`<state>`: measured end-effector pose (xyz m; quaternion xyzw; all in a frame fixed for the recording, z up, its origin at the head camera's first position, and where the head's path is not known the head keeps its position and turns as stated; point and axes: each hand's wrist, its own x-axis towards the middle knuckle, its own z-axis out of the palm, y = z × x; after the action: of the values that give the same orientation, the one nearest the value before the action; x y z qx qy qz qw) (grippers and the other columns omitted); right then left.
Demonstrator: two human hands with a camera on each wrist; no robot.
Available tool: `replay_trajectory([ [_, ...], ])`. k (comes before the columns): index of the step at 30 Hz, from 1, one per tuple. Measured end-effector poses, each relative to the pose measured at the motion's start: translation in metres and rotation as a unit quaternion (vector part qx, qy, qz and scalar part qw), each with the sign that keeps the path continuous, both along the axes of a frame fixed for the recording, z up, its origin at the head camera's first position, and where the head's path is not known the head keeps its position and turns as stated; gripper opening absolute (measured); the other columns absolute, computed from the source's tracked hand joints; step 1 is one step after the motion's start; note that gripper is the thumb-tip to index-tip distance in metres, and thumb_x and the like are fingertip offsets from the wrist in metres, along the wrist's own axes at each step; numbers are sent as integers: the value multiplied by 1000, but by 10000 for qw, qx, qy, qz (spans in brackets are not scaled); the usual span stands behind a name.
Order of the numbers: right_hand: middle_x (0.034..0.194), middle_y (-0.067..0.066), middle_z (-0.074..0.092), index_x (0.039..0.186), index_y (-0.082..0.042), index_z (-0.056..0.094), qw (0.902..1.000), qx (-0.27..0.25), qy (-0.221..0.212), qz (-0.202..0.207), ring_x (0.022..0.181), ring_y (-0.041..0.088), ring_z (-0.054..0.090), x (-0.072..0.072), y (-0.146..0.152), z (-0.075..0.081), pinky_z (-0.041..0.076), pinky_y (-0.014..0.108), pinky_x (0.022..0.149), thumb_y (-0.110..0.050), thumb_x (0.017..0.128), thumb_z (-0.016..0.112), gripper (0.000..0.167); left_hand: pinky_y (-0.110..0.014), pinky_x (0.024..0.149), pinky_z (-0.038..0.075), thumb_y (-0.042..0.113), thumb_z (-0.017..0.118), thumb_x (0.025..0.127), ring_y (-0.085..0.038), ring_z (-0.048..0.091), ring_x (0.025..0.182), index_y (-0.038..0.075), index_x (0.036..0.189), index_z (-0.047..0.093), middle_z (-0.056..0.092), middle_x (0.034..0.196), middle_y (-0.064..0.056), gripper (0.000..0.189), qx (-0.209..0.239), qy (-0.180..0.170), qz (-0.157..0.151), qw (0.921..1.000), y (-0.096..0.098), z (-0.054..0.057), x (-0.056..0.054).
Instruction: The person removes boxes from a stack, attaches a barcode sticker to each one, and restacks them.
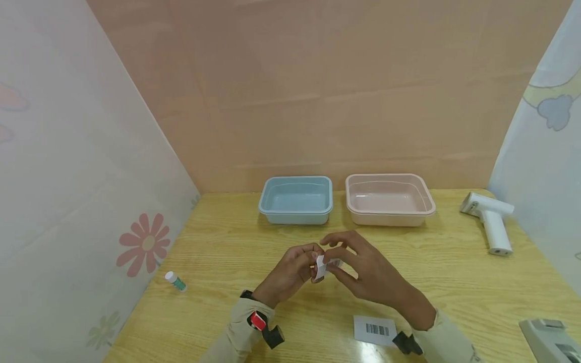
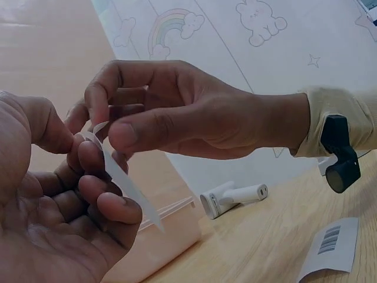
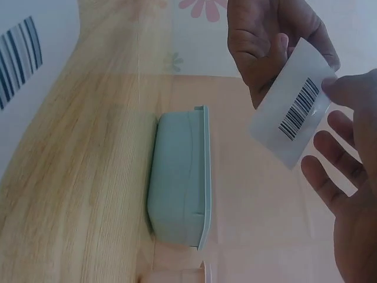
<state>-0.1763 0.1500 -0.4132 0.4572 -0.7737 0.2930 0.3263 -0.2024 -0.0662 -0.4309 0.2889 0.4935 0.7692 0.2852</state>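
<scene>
I see the left hand and right hand pinched closed on the barcode label, five o'clock from the blue tray; I judge this peeling, calling next for slow pulling.

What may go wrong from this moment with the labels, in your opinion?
The thin barcode label, pinched by the left hand and the right hand, might crease or tear where its corner curls. The black wrist device hangs near the second barcode label on the table, so a low arm movement might drag it.
</scene>
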Motion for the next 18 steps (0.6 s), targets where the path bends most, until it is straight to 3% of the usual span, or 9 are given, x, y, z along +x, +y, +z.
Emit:
replay_trajectory([
  [7,115,5,63,103,-11,67,9991,44,388,143,99,18,55,6,-2,10,44,24,85,-22,106,54,18,-26,60,42,15,44,105,-10,50,70,8,95,58,57,91,1,19,-248,11,-239,9994,0,-2,-1],
  [12,106,0,63,102,-7,66,9983,-192,298,453,94,14,54,13,1,21,45,22,84,-18,106,54,17,-28,60,42,17,46,105,-14,49,72,6,93,58,57,93,-1,20,-963,132,-63,9952,-1,-7,-5],
  [18,100,0,61,100,-3,62,9942,-659,18,847,88,12,54,20,2,34,47,19,77,-12,104,56,11,-30,61,43,17,45,108,-16,50,71,1,95,58,54,86,-4,25,-1856,253,-2,9823,-6,-16,-10],
])
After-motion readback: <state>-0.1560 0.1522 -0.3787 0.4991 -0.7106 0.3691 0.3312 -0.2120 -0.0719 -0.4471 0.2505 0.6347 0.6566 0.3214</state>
